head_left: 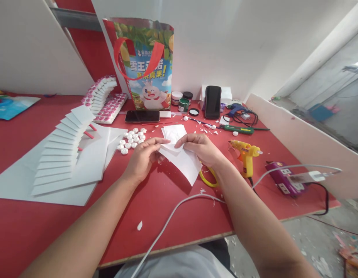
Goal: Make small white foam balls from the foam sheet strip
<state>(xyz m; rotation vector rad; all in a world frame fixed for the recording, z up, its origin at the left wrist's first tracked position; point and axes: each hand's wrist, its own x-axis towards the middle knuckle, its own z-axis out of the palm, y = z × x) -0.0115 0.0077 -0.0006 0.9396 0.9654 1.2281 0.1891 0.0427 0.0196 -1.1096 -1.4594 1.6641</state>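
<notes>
Okay so from my seat way back here, using the white paper (pixel 186 166) as the clock centre: it's out in front of the body, above the red table (pixel 117 222), with its top part folded or layered, can't tell which. My left hand (pixel 146 155) has its near-left edge pinched between thumb and fingers, and my right hand (pixel 200 148) is pinching it too, from the 2 o'clock side. Little white round pieces (pixel 133 139) are bunched near 10 o'clock, and the fanned white strips (pixel 55 156) sit further out at 9. Yellow glue gun (pixel 247 157) is over at 3, a yellow ring (pixel 206 181) is partly hidden by my right wrist at 4, and the colourful bag (pixel 154 90) stands at 11.
</notes>
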